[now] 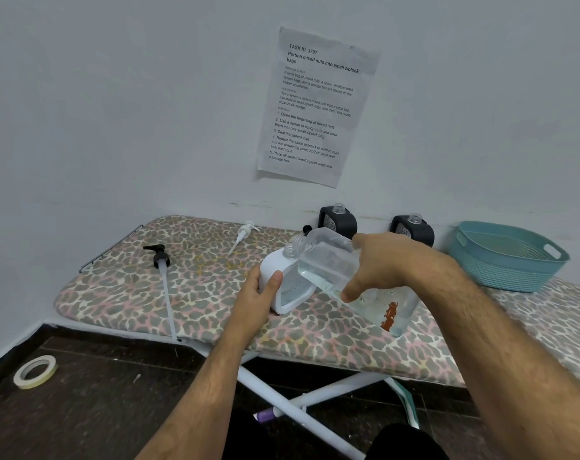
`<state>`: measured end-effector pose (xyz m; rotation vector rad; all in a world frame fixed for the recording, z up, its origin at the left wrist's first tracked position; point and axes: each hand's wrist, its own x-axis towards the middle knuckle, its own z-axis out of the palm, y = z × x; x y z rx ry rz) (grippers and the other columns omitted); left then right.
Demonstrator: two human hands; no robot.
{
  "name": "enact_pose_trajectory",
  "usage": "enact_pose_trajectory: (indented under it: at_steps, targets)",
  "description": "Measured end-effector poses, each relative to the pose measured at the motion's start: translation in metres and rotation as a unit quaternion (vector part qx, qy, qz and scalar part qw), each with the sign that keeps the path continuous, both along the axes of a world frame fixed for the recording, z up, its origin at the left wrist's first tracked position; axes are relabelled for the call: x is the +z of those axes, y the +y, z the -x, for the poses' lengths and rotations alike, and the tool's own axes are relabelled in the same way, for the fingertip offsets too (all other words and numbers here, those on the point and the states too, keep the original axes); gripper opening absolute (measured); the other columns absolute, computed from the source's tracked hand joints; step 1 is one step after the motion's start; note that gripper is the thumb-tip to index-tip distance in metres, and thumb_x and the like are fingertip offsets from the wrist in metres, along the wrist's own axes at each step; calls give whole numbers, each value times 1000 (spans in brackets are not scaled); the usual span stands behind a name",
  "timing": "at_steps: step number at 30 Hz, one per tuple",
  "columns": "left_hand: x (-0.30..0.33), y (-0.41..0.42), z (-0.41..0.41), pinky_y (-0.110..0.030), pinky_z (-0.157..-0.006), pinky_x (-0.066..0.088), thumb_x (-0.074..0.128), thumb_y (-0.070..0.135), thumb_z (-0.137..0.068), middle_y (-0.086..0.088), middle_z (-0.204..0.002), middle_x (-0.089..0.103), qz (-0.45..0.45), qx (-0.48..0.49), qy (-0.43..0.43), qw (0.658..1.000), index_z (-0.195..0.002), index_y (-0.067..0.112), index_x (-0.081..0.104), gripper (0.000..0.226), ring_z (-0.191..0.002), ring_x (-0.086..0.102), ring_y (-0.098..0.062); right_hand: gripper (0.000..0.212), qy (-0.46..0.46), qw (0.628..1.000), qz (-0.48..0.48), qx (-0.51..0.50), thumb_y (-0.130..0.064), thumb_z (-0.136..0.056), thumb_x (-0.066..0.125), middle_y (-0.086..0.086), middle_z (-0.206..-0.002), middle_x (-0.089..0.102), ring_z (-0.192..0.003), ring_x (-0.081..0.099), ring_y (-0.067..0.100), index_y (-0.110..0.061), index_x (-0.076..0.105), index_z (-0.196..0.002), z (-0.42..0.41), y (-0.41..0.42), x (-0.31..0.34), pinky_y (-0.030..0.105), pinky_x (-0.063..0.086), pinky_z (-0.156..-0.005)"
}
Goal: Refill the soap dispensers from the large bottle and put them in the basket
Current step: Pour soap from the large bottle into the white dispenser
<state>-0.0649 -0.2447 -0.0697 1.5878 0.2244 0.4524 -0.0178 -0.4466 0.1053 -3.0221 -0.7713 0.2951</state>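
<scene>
Left hand (260, 295) is gripping the white dispenser (282, 283) on the ironing board (189, 293), thumb lying across its front, fingers wrapped behind. Right hand (378, 260) is holding the large clear bottle (335, 267) tilted, neck meeting the dispenser's open mouth, thumb below, fingers over the top. Farther back, two black dispensers (338, 220) are standing uncapped by the wall; the teal basket (501, 263) is sitting to their right.

Only readable thing is the paper sheet (318, 107) on the wall: "TASK ID 3797", "Portion mixed nuts into small ziplock bags", then numbered steps.
</scene>
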Motion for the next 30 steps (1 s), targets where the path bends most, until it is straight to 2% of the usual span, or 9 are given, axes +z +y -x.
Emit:
enact_pose_trajectory:
  at_steps: [7, 13, 17, 20, 25, 30]
  targets:
    - [2, -2, 2, -25, -75, 54, 55, 60, -82, 3, -123, 65, 1, 3, 2, 1000, -135, 28, 52, 62, -106, 67, -11, 90, 0, 1000, 0, -1, -58, -62, 84, -7, -104, 54, -98, 53, 21, -24, 44, -136, 1, 0, 0, 42, 51, -94]
    - [6, -4, 5, -21, -61, 52, 53, 62, -81, 4, -120, 67, -4, 4, 10, 1000, -132, 34, 52, 58, -102, 68, -15, 90, -1, 1000, 0, -1, -58, -62, 84, -7, -104, 54, -98, 52, 21, -24, 44, -135, 1, 0, 1, 42, 50, -94]
    - [6, -4, 4, -27, -69, 55, 54, 62, -81, 4, -121, 66, -3, 5, 12, 1000, -132, 34, 51, 59, -104, 68, -13, 92, -2, 1000, 3, -1, -59, -61, 84, -4, -115, 59, -98, 52, 20, -25, 44, -136, 1, 0, 1, 43, 50, -95]
    - [6, -4, 5, -28, -71, 56, 54, 61, -81, 4, -121, 66, 1, 3, 11, 1000, -132, 34, 52, 57, -104, 68, -13, 89, -3, 1000, 7, 1, -59, -61, 84, -6, -108, 57, -95, 51, 20, -24, 45, -134, 1, 0, 0, 41, 51, -93]
    - [8, -5, 7, -21, -63, 52, 53, 62, -81, 4, -119, 67, 0, 3, 12, 1000, -126, 40, 52, 50, -101, 68, -15, 92, -8, 1000, 13, 3, -60, -60, 85, -4, -118, 61, -96, 51, 20, -24, 45, -135, -1, 1, 0, 41, 50, -93]
    - [10, -6, 8, -16, -61, 50, 53, 59, -81, 6, -120, 66, 2, 6, 7, 1000, -133, 31, 52, 59, -100, 67, -9, 94, -7, 1000, 18, 4, -61, -57, 85, -4, -120, 61, -95, 51, 20, -24, 46, -135, -2, 1, 0, 41, 51, -93]
